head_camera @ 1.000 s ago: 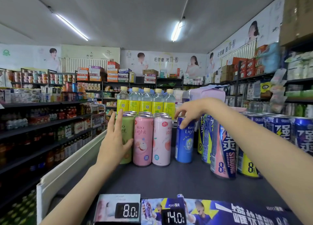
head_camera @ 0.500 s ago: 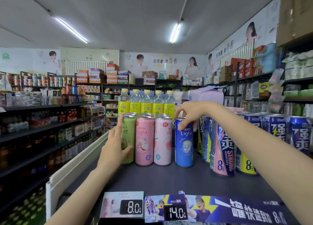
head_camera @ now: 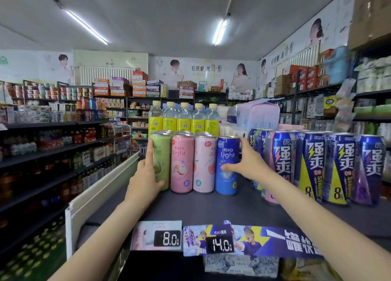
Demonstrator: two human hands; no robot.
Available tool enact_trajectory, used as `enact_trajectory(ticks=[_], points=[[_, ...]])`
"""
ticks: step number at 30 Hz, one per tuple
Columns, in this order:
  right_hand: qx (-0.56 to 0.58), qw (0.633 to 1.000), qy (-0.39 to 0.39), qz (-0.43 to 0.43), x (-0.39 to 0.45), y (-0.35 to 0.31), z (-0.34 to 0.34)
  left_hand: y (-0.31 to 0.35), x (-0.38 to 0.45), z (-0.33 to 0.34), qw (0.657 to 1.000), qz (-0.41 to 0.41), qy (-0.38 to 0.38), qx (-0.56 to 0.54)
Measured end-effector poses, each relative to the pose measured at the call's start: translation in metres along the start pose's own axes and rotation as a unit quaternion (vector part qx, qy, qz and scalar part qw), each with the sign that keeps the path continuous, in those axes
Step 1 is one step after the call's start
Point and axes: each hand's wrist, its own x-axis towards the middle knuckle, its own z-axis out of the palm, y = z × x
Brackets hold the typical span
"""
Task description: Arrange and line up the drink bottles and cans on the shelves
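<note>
On the dark shelf (head_camera: 211, 208), at its front row: four slim cans are standing upright side by side, touching or nearly so.
Left hand (head_camera: 146, 179): its grip is lying flat and spread against the left side of the green can (head_camera: 161, 160), forefinger pointing up along the can wall, thumb curling under toward the can's lower front.
Right hand (head_camera: 245, 164): its grip is spread wide around the blue can (head_camera: 227, 164), thumb pressing on the can's front face, fingers reaching behind its right side near the rim; not closing fully round it.
Between the two grips: two pink cans (head_camera: 193, 164) are sitting, the green one just left of them, the blue one just right.
Behind the grips: more can tops are showing in rows, and five clear bottles with yellow labels (head_camera: 184, 119) are standing in a line farther back.
Right of the right grip: tall dark-blue cans (head_camera: 330, 166) with yellow lightning marks are crowding together, apart from the blue can by a small gap.
Below the grips, on the shelf edge: price tags (head_camera: 169, 237) are reading 8.0 and 14.0.
</note>
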Motion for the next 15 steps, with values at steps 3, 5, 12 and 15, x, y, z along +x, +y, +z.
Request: enact_trajectory(ticks=[3,5,12,15], points=[[0.063,0.994,-0.052,0.075,-0.01,0.027,0.021,-0.005,0.002,0.003,0.997,-0.055,-0.046,-0.029],[0.072,0.991,-0.056,0.095,-0.013,0.035,0.028,-0.009,0.003,0.004,0.993,-0.081,-0.068,-0.054],[0.056,0.991,-0.04,0.116,-0.005,0.037,0.03,-0.015,0.006,0.004,0.988,-0.095,-0.082,-0.093],[0.039,0.991,-0.041,0.118,-0.005,0.037,0.031,-0.012,0.004,0.003,0.989,-0.08,-0.086,-0.087]])
